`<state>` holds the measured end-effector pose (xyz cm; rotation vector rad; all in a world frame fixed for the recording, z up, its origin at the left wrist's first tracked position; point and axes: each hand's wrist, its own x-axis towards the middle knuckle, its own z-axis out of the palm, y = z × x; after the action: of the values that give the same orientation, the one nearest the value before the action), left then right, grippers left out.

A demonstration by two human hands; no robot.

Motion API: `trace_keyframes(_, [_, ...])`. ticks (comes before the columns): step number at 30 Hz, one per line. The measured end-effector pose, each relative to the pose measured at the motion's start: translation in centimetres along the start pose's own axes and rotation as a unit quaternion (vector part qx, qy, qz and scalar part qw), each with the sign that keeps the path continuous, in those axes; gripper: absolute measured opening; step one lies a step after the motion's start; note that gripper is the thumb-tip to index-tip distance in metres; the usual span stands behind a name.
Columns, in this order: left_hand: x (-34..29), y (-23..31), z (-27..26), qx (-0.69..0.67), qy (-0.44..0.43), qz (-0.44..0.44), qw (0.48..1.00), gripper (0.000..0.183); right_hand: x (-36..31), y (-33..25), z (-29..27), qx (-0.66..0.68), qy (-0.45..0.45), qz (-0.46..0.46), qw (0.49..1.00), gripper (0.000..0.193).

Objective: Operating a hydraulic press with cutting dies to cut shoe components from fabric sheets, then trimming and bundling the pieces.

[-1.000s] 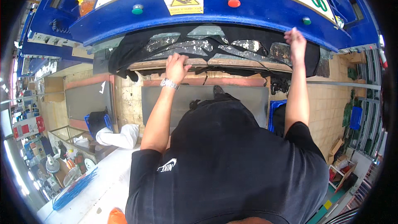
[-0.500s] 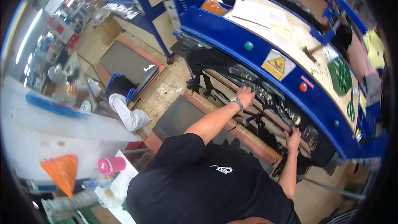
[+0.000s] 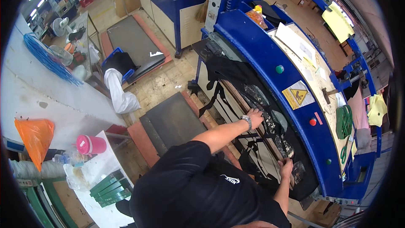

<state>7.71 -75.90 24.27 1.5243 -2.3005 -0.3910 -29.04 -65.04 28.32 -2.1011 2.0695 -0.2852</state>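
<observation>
A long, narrow wooden board (image 3: pixel 236 97) runs along the front of the blue press, beside black fabric (image 3: pixel 228 68). My left hand (image 3: pixel 255 119), with a metal watch at the wrist, has its fingers curled over the board's far edge about midway along. Lower right, my right hand (image 3: pixel 286 167) grips the same board close to its near end, thumb and fingers bent round the edge. Between the press and the board lies a dark layer with speckled, worn patches (image 3: pixel 275 133). Black straps (image 3: pixel 220 95) hang below the board. The undersides of both hands are hidden.
The blue press (image 3: pixel 253 50) carries green and red buttons, a yellow warning plate (image 3: pixel 298 95), and a top holding papers, a hammer (image 3: pixel 328 94) and green-handled scissors (image 3: pixel 344 152). A grey-topped platform (image 3: pixel 168 120) stands left. Behind me are a pink jug (image 3: pixel 91 145) and green blocks (image 3: pixel 110 189).
My view has turned, so the press now stands more upright in the picture. Both hands stay on the board, with little visible shift along it.
</observation>
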Motion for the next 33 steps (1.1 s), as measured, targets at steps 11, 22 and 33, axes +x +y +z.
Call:
trace_keyframes(11, [-5.9, -7.3, -7.6, -0.333, 0.070, -0.132, 0.931, 0.017, 5.1, -10.7, -1.2, 0.036, 0.037, -0.116, 0.992, 0.037])
trace_keyframes(22, [-4.3, -17.7, -5.6, -0.440, 0.069, -0.340, 0.828, 0.036, 7.6, -13.4, 6.4, -0.023, 0.009, -0.425, 0.905, 0.016])
trace_keyframes(33, [-4.9, -15.3, -6.8, -0.216, 0.024, -0.197, 0.956, 0.033, 1.8, -13.5, -4.6, 0.052, -0.026, -0.373, 0.926, 0.016])
